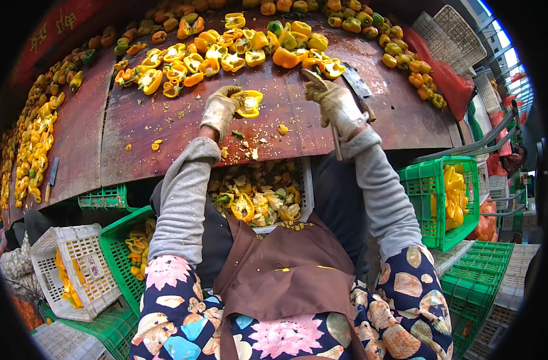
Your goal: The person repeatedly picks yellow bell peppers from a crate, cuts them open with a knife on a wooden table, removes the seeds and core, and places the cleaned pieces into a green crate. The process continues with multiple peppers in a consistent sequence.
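Observation:
My left hand (222, 110), in a soiled work glove, grips a halved yellow bell pepper (250, 104) above the red-brown tabletop (166, 121). The pepper's cut side faces up. My gloved right hand (341, 108) is closed around a slim hand tool (316, 80); its tip points away from me and its handle runs back under my wrist. The glove hides its middle, so its exact kind is unclear. A cleaver (357, 82) lies just beyond that hand, its handle partly hidden. Ahead of both hands is a heap of halved bell peppers (220, 56), many with seed cores.
Below the table edge, between my knees, a white crate (307, 189) holds cores and scraps. Green crates (472, 198) (116, 243) and a white crate (82, 270) with peppers flank me. Whole peppers (402, 56) line the far edge. Another knife (52, 177) lies left, near a person's sleeve (17, 270).

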`<state>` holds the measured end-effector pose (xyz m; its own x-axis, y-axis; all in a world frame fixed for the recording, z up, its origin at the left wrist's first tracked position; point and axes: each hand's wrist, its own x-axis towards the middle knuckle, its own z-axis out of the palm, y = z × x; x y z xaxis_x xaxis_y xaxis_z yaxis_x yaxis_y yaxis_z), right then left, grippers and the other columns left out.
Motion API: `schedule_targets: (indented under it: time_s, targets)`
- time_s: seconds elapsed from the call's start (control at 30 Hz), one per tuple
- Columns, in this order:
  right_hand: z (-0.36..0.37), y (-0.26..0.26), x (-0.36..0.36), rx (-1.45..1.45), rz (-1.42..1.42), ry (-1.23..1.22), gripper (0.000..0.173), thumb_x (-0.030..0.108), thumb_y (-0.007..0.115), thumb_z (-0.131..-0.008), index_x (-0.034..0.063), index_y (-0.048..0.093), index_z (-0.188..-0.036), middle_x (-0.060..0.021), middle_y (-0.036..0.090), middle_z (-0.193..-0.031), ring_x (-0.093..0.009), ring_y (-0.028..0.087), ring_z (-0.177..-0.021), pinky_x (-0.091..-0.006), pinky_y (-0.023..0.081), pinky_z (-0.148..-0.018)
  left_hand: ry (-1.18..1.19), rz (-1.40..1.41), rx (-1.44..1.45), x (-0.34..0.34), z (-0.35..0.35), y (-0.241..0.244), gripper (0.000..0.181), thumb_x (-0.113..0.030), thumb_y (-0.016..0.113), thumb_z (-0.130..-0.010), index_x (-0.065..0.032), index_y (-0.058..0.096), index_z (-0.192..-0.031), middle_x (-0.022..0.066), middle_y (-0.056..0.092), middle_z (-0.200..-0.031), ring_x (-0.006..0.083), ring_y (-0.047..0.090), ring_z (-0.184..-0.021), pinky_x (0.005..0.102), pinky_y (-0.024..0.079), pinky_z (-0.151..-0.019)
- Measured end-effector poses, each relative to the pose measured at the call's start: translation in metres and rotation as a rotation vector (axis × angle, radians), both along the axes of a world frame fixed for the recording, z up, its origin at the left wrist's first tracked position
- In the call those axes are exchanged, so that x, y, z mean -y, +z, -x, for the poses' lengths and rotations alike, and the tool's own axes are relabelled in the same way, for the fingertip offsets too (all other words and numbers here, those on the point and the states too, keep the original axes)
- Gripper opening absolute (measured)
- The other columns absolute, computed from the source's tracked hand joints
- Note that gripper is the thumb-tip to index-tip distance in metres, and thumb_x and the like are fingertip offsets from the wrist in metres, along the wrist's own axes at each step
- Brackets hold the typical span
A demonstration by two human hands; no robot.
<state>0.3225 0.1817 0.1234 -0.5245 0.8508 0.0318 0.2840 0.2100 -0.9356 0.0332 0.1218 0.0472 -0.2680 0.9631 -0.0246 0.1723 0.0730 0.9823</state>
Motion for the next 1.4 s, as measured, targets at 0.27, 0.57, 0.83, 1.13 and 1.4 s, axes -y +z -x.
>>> schedule_targets:
  time_s: [0.27, 0.57, 0.83, 1.13, 1.4]
  targets:
    - [0.168, -0.024, 0.028, -0.124, 0.451, -0.035, 0.018, 0.017, 0.059, -0.092, -0.0003, 0.06, -0.098, -0.0063, 0.058, -0.068, -0.017, 0.055, -0.045, -0.0304, 0.048, -0.04, 0.365, -0.209, 0.639, 0.02, 0.017, -0.002, 0.033, -0.025, 0.068, -0.09, -0.0004, 0.057, -0.109, 0.0045, 0.062, -0.086, 0.0116, 0.059, -0.072, 0.0258, 0.052, -0.063]
    - [0.191, -0.056, 0.041, -0.37, 0.462, -0.106, 0.02, 0.011, 0.059, -0.091, -0.0013, 0.059, -0.107, -0.0067, 0.059, -0.07, -0.015, 0.056, -0.045, -0.0296, 0.049, -0.041, 0.502, -0.185, 0.832, 0.033, -0.004, 0.009, 0.036, -0.041, 0.063, -0.091, -0.0061, 0.056, -0.096, 0.0035, 0.061, -0.078, 0.0143, 0.061, -0.062, 0.0272, 0.051, -0.048]
    - [0.185, -0.139, 0.035, -0.102, -0.221, 0.177, 0.012, 0.011, 0.047, -0.094, 0.0041, 0.054, -0.101, -0.0057, 0.058, -0.07, -0.016, 0.049, -0.046, -0.0306, 0.041, -0.041, 0.733, -0.307, 0.358, 0.025, 0.016, 0.02, 0.04, -0.036, 0.065, -0.092, -0.0053, 0.051, -0.113, 0.0062, 0.061, -0.098, 0.0142, 0.061, -0.081, 0.0251, 0.052, -0.062]
    - [0.196, -0.087, 0.055, 0.537, -0.272, 0.057, 0.017, 0.016, 0.053, -0.089, 0.0006, 0.059, -0.094, -0.0198, 0.065, -0.079, -0.037, 0.065, -0.078, -0.0428, 0.052, -0.065, 0.669, -0.341, 0.277, 0.027, -0.009, 0.017, 0.032, -0.021, 0.067, -0.092, -0.0024, 0.051, -0.112, 0.0064, 0.059, -0.102, 0.0135, 0.058, -0.09, 0.0259, 0.051, -0.077]
    - [0.203, -0.072, 0.038, 0.734, -0.259, 0.433, 0.023, 0.016, 0.057, -0.086, -0.0006, 0.066, -0.099, -0.0232, 0.067, -0.092, -0.039, 0.066, -0.088, -0.042, 0.053, -0.074, 0.63, -0.201, -0.07, 0.023, 0.01, -0.018, 0.029, -0.024, 0.068, -0.091, -0.0024, 0.056, -0.106, 0.0044, 0.062, -0.092, 0.0119, 0.057, -0.08, 0.0259, 0.049, -0.069]
